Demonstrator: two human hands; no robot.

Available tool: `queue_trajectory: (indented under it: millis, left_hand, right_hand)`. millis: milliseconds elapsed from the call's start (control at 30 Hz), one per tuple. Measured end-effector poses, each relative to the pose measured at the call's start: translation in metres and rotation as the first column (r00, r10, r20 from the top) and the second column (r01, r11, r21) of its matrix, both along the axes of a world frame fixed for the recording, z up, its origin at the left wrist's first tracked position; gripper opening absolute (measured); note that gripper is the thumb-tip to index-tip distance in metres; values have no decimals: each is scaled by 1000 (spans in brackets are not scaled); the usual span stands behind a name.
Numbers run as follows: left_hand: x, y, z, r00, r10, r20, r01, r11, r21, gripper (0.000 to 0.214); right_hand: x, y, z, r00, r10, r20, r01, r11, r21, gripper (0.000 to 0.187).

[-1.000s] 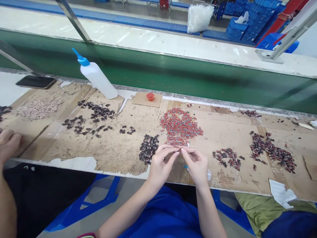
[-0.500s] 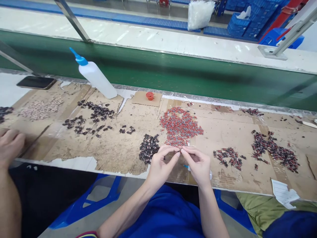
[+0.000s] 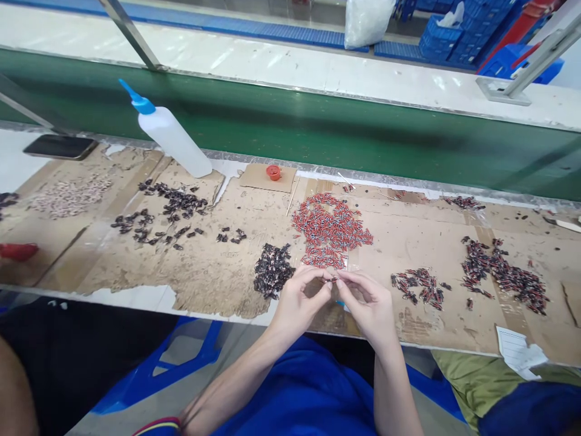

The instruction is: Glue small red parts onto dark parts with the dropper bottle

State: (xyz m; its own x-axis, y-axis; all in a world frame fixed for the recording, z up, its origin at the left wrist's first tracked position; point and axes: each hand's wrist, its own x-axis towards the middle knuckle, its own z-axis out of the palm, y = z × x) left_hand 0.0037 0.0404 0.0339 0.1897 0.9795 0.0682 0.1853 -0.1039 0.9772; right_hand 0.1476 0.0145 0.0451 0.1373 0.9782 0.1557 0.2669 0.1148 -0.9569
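Note:
My left hand and my right hand meet at the near edge of the cardboard-covered bench. Their fingertips pinch one small red and dark part between them. Just beyond lies a heap of small red parts. A small pile of black parts sits left of my left hand. Mixed red-and-black parts lie to the right of my right hand.
A white squeeze bottle with a blue nozzle leans at the back left, a red cap near it. More dark parts lie left, another pile right. A green conveyor belt runs behind. Another person's arm shows at lower left.
The other person's hand at the left edge has withdrawn, and a red object now lies there. My hands stay together, pinching the small part, shifted slightly.

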Motion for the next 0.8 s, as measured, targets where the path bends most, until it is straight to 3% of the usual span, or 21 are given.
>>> queue_trajectory:
  millis: [167, 267, 333, 400, 500, 567, 633, 800]
  left_hand:
    - [5, -4, -5, 997, -71, 2, 71, 997, -25, 10]
    - [2, -4, -9, 985, -137, -102, 141, 989, 35, 24]
    - [-7, 1, -12, 967, -84, -240, 116, 985, 125, 32]
    - [-20, 9, -15, 923, 45, -381, 45, 974, 222, 27]
    - [-42, 23, -17, 820, 173, -546, 5, 951, 308, 19]
    - [-54, 31, -17, 776, 159, -611, 71, 940, 334, 23]
    - [-62, 37, -16, 748, 103, -655, 182, 918, 351, 27]
    - [-66, 35, -14, 696, -23, -718, 402, 841, 362, 26]
  right_hand:
    - [9, -8, -1, 991, -23, 133, 19, 999, 34, 15]
    - [31, -17, -3, 961, -167, 219, 163, 986, 34, 12]
    - [49, -25, -3, 882, -359, 306, 345, 933, 101, 14]
    - [65, -34, -2, 777, -454, 436, 416, 890, 186, 20]
    - [79, -45, -1, 743, -273, 611, 233, 961, 147, 34]
    - [81, -50, -3, 738, -79, 671, 58, 997, 53, 47]
    - [80, -53, -9, 717, 46, 696, -51, 999, -14, 57]
    - [74, -52, -20, 727, 90, 681, -74, 996, -52, 28]
